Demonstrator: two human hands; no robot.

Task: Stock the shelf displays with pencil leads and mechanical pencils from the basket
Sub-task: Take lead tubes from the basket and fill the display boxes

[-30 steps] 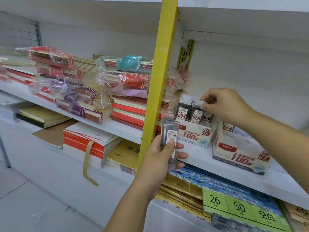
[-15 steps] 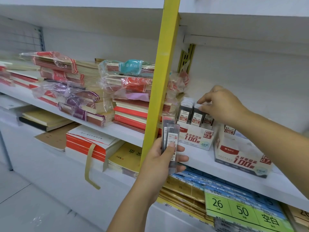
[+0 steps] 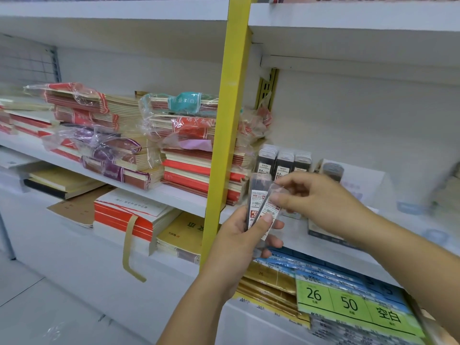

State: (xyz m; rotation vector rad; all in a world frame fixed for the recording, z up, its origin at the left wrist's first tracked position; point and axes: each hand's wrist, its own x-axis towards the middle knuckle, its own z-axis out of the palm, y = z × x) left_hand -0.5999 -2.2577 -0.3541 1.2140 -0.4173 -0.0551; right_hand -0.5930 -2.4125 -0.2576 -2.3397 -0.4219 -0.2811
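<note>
Centre of the frame, just right of the yellow upright (image 3: 229,120): stack of pencil lead cases (image 3: 256,202), held upright in front of the shelf (image 3: 179,192). Gripped low down by the left hand (image 3: 239,235), thumb laid across the printed labels, fingers curled round behind. Front case (image 3: 272,207) tilted out to the right from the rest, its bottom end under the left thumb, its clear top pinched by the right hand (image 3: 321,202) between thumb and forefinger, other fingers loosely curled. Just behind and above both hands, on the shelf: row of dark lead cases (image 3: 283,161) standing side by side, box beneath them mostly hidden by the hands. Further right, blurred white display box (image 3: 358,180). Left of the upright, wrapped notebook stacks (image 3: 189,135). Lower right, green label (image 3: 348,305) reading 26 and 50.
</note>
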